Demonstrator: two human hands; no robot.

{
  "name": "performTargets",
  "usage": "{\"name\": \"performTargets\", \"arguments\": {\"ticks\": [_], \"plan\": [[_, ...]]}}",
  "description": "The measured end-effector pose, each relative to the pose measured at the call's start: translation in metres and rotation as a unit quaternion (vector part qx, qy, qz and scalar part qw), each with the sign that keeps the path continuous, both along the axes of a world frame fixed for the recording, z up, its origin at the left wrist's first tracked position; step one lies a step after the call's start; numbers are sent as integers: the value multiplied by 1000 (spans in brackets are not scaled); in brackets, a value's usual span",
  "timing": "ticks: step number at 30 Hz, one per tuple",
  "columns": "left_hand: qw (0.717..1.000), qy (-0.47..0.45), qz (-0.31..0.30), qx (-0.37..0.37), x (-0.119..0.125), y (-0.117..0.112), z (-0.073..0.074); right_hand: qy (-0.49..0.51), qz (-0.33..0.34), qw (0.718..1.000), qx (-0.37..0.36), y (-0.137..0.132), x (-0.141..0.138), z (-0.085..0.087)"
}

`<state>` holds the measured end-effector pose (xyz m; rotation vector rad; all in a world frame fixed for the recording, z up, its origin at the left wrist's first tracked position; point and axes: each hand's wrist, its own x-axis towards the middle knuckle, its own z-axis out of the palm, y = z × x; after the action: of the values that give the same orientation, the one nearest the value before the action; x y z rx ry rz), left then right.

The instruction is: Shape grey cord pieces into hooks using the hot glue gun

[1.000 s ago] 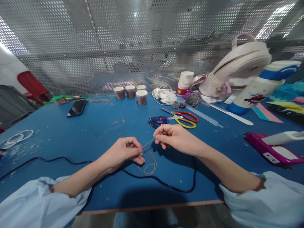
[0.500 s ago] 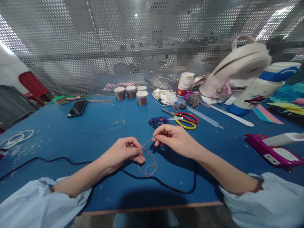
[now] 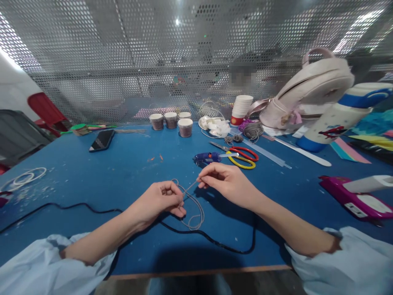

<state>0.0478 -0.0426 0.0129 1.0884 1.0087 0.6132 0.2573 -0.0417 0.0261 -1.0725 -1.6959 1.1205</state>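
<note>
Near the front edge of the blue table (image 3: 132,168), two bare hands work a thin gray string (image 3: 201,213) between them. The left hand (image 3: 167,199) pinches it between thumb and forefinger, the other fingers loosely curled, and the right hand (image 3: 225,180) grips a short length with its thumb and fingertips pressed together. Between the two hands the string runs straight and slants up toward the right; loops of it hang just beside the left fingers, and whether they touch the tabletop I cannot tell. A black cord (image 3: 215,241) passes behind the left wrist and curves across the table nearer the edge. Just beyond the right hand lies a blue glue gun (image 3: 201,157), with a pair of scissors (image 3: 229,149) with red and yellow handles next to it. Farther back stand four small cups (image 3: 185,128) close together, and to their right a stack of paper cups (image 3: 242,110) near a ball of gray yarn (image 3: 253,130). A phone (image 3: 102,141) lies at the back left. Over on the right are a pale backpack (image 3: 316,82), a tilted white and blue bottle (image 3: 331,125) and a magenta box (image 3: 344,196).
</note>
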Motion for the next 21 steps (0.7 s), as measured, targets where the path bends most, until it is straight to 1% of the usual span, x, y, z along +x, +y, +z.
{"name": "performTargets", "arguments": {"ticks": [4,11,17,21], "plan": [[1000,16,-2,4,0,-4,2,5,-5,1000,10,-2,-2,0],[999,10,-3,35,-2,-6,0,27,-54,998,27,-2,-2,0],[999,23,2,46,-3,-7,-2,30,-58,997,28,-2,-2,0],[997,46,21,58,-3,-10,0,28,-53,998,27,-3,-2,1]]}}
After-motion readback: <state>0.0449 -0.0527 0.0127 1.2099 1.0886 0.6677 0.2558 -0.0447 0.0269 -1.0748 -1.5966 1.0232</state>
